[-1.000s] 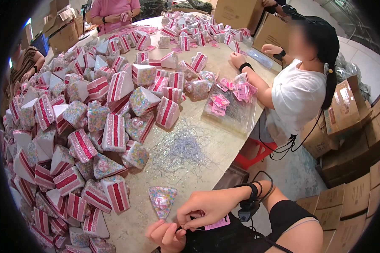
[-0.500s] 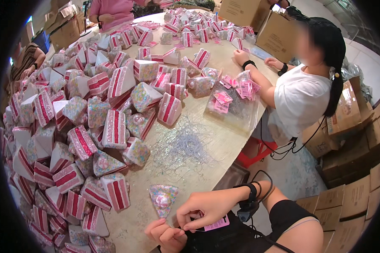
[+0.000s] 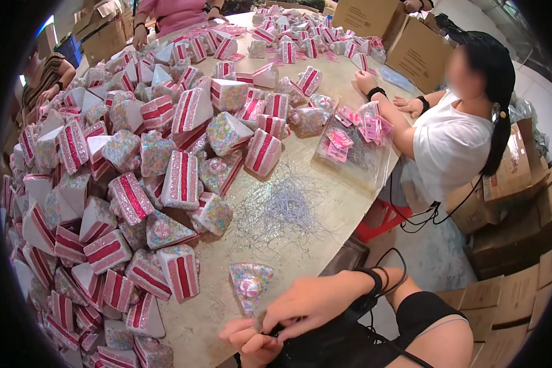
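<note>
Near the table's front edge lies a toy cake slice point(image 3: 250, 283) coated in pastel sprinkles, its narrow tip pointing at me. At that tip my left hand point(image 3: 251, 342) is closed, thumb and fingers pinched together. My right hand point(image 3: 310, 305) comes in from the right and its closed fingertips meet the left's. Between them they work a thin string, too fine to follow now and mostly covered by the fingers. Farther up the table is a loose tangle of clear strings point(image 3: 288, 207).
A large heap of toy cake slices point(image 3: 129, 196) covers the left of the table point(image 3: 294, 257). A clear tray point(image 3: 337, 162) with pink tags lies right of the tangle. A person in white point(image 3: 451, 135) sits at the right; others stand or sit beyond. Cardboard boxes point(image 3: 503, 300) stack at lower right.
The whole view has shifted a little, so the table appears farther right. My fingers have drawn closer together; the pink tag seen under my right hand is now hidden.
</note>
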The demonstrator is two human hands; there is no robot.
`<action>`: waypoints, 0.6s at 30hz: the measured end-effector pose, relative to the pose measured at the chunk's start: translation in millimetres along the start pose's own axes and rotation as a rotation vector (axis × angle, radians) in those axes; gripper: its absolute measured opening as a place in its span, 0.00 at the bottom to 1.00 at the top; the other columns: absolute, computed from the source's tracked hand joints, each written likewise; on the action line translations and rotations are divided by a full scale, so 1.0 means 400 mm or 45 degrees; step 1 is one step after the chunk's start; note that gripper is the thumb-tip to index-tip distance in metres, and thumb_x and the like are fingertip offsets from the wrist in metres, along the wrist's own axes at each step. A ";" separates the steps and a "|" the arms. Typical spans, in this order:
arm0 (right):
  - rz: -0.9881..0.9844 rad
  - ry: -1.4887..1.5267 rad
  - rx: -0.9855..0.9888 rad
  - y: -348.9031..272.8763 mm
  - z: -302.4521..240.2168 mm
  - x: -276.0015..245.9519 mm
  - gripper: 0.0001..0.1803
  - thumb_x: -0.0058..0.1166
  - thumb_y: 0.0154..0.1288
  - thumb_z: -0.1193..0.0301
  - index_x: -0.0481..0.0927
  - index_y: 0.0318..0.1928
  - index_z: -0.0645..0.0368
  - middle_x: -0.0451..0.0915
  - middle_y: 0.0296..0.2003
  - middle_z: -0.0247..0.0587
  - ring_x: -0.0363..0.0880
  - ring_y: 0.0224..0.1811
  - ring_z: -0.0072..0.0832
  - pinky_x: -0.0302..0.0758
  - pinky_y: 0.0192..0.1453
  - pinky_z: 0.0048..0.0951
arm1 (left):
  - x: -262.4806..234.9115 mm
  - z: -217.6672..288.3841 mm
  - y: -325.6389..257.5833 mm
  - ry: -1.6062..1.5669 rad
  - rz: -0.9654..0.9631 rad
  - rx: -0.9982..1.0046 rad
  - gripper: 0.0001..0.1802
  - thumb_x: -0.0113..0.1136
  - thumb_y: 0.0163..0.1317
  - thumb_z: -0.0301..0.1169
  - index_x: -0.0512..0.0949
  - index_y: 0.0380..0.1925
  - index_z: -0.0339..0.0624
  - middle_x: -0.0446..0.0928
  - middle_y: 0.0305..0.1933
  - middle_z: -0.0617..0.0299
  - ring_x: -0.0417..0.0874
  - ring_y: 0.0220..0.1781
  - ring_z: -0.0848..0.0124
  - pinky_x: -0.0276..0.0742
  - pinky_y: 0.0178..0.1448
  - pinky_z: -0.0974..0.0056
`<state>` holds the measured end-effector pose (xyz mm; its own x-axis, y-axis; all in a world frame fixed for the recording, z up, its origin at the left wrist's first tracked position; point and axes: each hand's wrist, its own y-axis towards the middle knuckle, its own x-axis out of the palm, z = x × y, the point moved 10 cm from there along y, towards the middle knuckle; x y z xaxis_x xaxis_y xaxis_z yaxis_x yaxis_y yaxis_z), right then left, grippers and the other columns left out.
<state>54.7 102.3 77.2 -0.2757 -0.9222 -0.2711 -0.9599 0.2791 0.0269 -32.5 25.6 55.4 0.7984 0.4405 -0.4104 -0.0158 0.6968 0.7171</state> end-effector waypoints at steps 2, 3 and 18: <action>0.124 0.094 -0.144 0.000 -0.004 0.020 0.11 0.56 0.71 0.68 0.74 0.49 0.58 0.73 0.31 0.40 0.73 0.29 0.35 0.69 0.32 0.33 | 0.008 0.023 0.026 -0.085 0.027 0.077 0.13 0.61 0.66 0.41 0.66 0.36 0.50 0.68 0.39 0.59 0.74 0.42 0.58 0.70 0.49 0.53; 0.176 0.144 -0.234 0.003 -0.010 0.016 0.10 0.56 0.71 0.69 0.74 0.48 0.58 0.73 0.33 0.40 0.73 0.31 0.35 0.69 0.33 0.33 | 0.006 0.023 0.021 -0.082 0.034 0.075 0.14 0.61 0.66 0.41 0.66 0.36 0.51 0.68 0.39 0.59 0.74 0.43 0.58 0.70 0.49 0.53; 0.168 0.894 0.165 -0.063 0.088 0.055 0.11 0.52 0.74 0.67 0.78 0.47 0.63 0.81 0.33 0.32 0.79 0.32 0.14 0.75 0.34 0.17 | 0.028 0.039 0.008 0.023 -0.146 0.140 0.13 0.65 0.63 0.36 0.68 0.39 0.52 0.67 0.41 0.58 0.74 0.46 0.57 0.70 0.50 0.52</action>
<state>74.7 84.5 36.8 -0.3981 -0.8208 0.4097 -0.9147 0.3891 -0.1093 -14.0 24.0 62.1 0.7802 0.3727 -0.5024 0.1415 0.6771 0.7221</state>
